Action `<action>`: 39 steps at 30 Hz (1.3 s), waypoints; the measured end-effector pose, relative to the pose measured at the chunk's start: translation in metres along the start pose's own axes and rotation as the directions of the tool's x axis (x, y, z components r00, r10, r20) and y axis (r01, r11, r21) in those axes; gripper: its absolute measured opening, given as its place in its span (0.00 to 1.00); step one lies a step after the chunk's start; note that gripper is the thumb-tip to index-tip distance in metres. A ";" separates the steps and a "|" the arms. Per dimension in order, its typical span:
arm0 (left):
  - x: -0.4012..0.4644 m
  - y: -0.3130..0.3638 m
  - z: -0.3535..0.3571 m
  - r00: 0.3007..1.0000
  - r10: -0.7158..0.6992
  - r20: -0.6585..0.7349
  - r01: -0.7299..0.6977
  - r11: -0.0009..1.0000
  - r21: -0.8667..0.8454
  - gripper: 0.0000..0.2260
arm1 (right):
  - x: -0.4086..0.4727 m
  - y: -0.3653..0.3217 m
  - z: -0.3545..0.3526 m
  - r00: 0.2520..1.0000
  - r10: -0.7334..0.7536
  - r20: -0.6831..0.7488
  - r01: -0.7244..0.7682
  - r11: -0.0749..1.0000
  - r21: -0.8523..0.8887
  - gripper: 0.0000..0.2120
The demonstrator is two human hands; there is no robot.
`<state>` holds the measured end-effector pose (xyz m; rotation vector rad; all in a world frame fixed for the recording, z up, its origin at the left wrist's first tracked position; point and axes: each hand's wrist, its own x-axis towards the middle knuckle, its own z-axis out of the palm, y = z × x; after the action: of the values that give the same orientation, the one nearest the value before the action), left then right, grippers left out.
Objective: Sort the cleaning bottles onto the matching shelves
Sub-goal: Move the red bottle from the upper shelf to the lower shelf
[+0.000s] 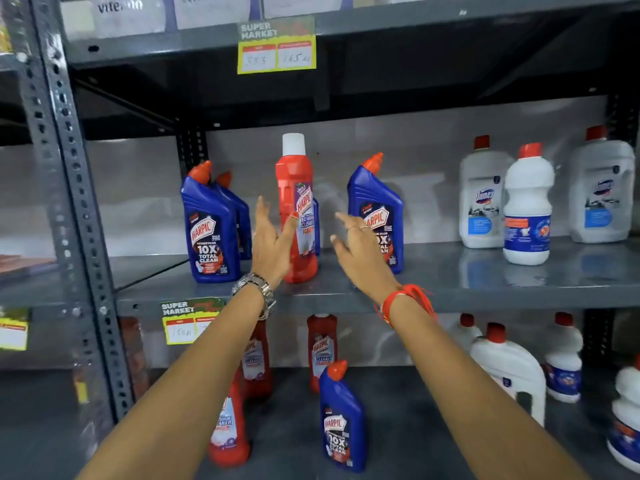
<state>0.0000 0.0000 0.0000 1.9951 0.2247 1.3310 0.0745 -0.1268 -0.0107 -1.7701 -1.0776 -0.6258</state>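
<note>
A tall red Harpic bottle (297, 209) with a white cap stands upright on the middle shelf (450, 289). My left hand (272, 242) is open just left of it, thumb touching its side. My right hand (360, 247) is open to its right, in front of a blue Harpic bottle (377, 209). Two more blue Harpic bottles (211, 230) stand at the left of that shelf. On the lower shelf (415, 393) are several red bottles (322, 348) and one blue bottle (343, 420).
White Domex bottles (481, 199) and a white bleach bottle (528, 209) stand at the right of the middle shelf. More white bottles (509, 372) fill the lower right. A grey perforated upright (69, 188) runs down the left. Yellow price tags (277, 46) hang on the shelf edges.
</note>
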 end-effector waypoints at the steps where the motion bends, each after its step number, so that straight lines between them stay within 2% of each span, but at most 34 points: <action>1: 0.002 0.001 0.001 0.998 -0.055 0.008 0.055 0.992 -0.109 0.29 | 0.004 0.002 0.005 0.998 0.033 0.062 -0.035 0.999 0.033 0.20; 3: 0.010 -0.003 0.004 0.987 -0.148 0.068 0.160 0.955 -0.251 0.24 | 0.014 0.006 0.015 0.978 0.074 0.197 -0.090 0.993 0.071 0.18; 5: 0.017 -0.008 0.009 0.981 -0.172 0.085 0.189 0.942 -0.276 0.20 | 0.024 0.007 0.024 0.957 0.142 0.253 -0.189 0.967 0.170 0.18; 9: 0.026 -0.008 0.014 0.991 -0.131 -0.015 0.124 0.965 -0.230 0.18 | 0.043 0.006 0.035 0.911 0.242 0.335 -0.379 0.811 0.446 0.19; 11: 0.030 -0.014 0.014 0.993 -0.116 -0.027 0.107 0.966 -0.234 0.16 | 0.049 0.007 0.037 0.894 0.235 0.381 -0.420 0.738 0.528 0.22; 14: 0.027 -0.021 0.010 0.992 -0.122 -0.020 0.110 0.943 -0.313 0.07 | 0.047 0.011 0.033 0.887 0.194 0.420 -0.438 0.643 0.629 0.25; 17: 0.013 -0.016 0.003 0.995 -0.094 -0.037 0.069 0.900 -0.430 0.01 | 0.036 0.007 0.022 0.917 0.137 0.375 -0.365 0.668 0.648 0.24; 21: -0.018 0.005 -0.012 0.993 -0.036 -0.111 -0.032 0.830 -0.557 0.04 | 0.006 -0.014 0.008 0.962 0.095 0.254 -0.251 0.665 0.703 0.25; 23: -0.039 0.016 -0.021 0.991 0.002 -0.134 -0.079 0.817 -0.571 0.04 | -0.013 -0.026 -0.001 0.973 0.071 0.219 -0.209 0.669 0.713 0.26; 26: -0.075 0.017 -0.032 0.988 0.011 -0.155 -0.103 0.796 -0.597 0.06 | -0.046 -0.038 -0.009 0.980 0.046 0.195 -0.165 0.738 0.655 0.28; 29: -0.116 -0.001 -0.038 0.987 0.006 -0.159 -0.102 0.792 -0.602 0.07 | -0.084 -0.035 0.001 0.971 0.069 0.231 -0.205 0.742 0.638 0.28; 31: -0.149 -0.024 -0.036 0.987 -0.016 -0.160 -0.074 0.838 -0.541 0.12 | -0.117 -0.023 0.021 0.951 0.116 0.286 -0.281 0.710 0.646 0.28; 34: -0.198 -0.074 -0.027 0.986 -0.098 -0.135 0.031 0.901 -0.432 0.12 | -0.167 0.008 0.061 0.908 0.191 0.372 -0.387 0.722 0.574 0.28; 39: -0.232 -0.137 -0.012 0.961 -0.272 0.043 0.271 0.910 -0.314 0.14 | -0.214 0.052 0.114 0.842 0.342 0.417 -0.516 0.735 0.440 0.28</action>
<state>-0.0831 -0.0116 -0.2567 1.6254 0.2604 1.1121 0.0115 -0.1174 -0.2500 -1.5485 -0.8709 0.2540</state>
